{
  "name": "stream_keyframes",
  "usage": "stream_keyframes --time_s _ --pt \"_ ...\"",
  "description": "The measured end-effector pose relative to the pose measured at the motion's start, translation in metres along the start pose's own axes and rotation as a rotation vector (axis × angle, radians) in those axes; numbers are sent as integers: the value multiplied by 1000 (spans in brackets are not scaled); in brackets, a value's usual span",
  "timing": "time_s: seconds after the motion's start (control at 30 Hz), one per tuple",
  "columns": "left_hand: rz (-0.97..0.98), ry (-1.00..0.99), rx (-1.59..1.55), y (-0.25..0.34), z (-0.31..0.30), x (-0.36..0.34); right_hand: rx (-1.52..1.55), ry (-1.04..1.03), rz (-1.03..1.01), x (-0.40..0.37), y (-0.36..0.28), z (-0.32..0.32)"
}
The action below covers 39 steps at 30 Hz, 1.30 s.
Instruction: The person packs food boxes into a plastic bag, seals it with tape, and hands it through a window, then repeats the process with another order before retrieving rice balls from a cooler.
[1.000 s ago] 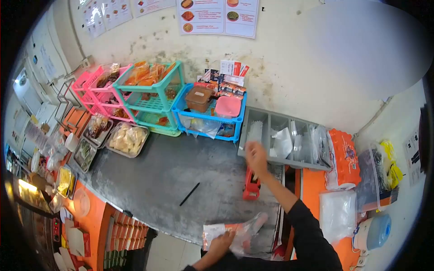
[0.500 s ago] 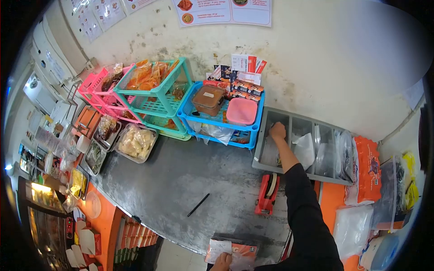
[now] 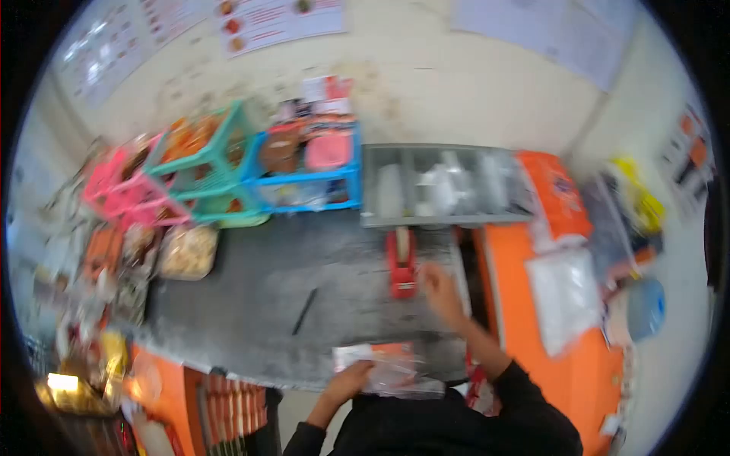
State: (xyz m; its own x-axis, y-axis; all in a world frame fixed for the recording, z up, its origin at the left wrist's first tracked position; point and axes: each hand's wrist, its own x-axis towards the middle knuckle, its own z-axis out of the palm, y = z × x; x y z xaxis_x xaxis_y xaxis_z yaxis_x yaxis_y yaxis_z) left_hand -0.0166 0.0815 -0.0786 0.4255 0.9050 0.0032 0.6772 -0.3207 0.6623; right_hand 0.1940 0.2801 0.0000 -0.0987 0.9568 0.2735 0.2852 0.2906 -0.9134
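Head view, heavily motion-blurred. Left hand [image 3: 351, 378] at the near edge of the counter [image 3: 251, 304]; grip pinching the left end of a clear bag [image 3: 399, 374] with an orange-and-white packet inside; bag lies flat on the counter, partly over the edge. Right hand [image 3: 437, 285] above the counter, just beside the near end of the red tape dispenser [image 3: 401, 262], not touching it as far as can be seen; grip smeared, so spread or closed cannot be told; nothing seen in it. Judgement on progress: packet is bagged; whether the bag mouth is closed cannot be told; no tape seen on it. Black stick [image 3: 305, 311] lies apart, left of the dispenser. Writing: wall posters [image 3: 281, 19] and packet print unreadable; no brand legible.
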Motion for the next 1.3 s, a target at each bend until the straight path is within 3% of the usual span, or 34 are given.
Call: stream_keyframes --time_s 0.03,0.07,0.1,0.13,0.17,0.23,0.3,0.37,0.43,0.57,0.63,0.77,0.83,0.97,1.07,1.1,1.17,1.2,1.23,1.3 --pt "-77 -9 54 2 -7 7 -189 -31 13 -36 -4 -15" --pt "-22 83 -141 2 -17 26 -258 -27 152 -68 -1 -19" --pt "-1 196 -141 -8 -14 34 -302 -42 297 -95 4 -21" --pt "20 308 -138 -17 -11 41 -311 -29 317 -115 7 -22" --pt "22 446 78 -36 3 36 -188 -64 308 -133 9 -15" --pt "-115 482 -38 -31 -13 52 -36 -121 296 -151 13 10" --pt "-44 535 -31 -33 -24 63 -66 -185 189 -157 9 31" --pt "-83 505 -23 -44 -30 68 -208 -317 166 -142 -9 40" --pt "-217 245 -163 -68 -44 71 3 -90 175 -130 -32 49" --pt "-201 123 -381 -105 -52 83 6 -96 186 -123 -9 66" --pt "-377 -26 -775 -116 -50 84 -494 -151 254 -123 -6 61" --pt "-398 -14 -801 -65 -73 79 -282 -83 225 -125 -6 37" --pt "-467 18 -898 -69 -68 80 -134 -76 34 -122 -7 54" --pt "-482 38 -797 -61 -57 75 -357 -165 -21 -119 -23 95" --pt "-333 407 -591 -63 -23 69 -486 -34 3 -119 -12 113" --pt "-330 407 -587 -47 -17 68 -470 43 -80 -122 -10 115" --pt "-261 696 -295 -10 -16 67 -452 125 -166 -122 -6 117" --pt "-97 848 441 -12 -8 66 -431 182 -204 -122 -4 118" --pt "-94 846 443 -14 0 65 -409 239 -240 -122 -2 120" --pt "-311 917 -155 2 1 68 -408 221 -208 -125 7 128"
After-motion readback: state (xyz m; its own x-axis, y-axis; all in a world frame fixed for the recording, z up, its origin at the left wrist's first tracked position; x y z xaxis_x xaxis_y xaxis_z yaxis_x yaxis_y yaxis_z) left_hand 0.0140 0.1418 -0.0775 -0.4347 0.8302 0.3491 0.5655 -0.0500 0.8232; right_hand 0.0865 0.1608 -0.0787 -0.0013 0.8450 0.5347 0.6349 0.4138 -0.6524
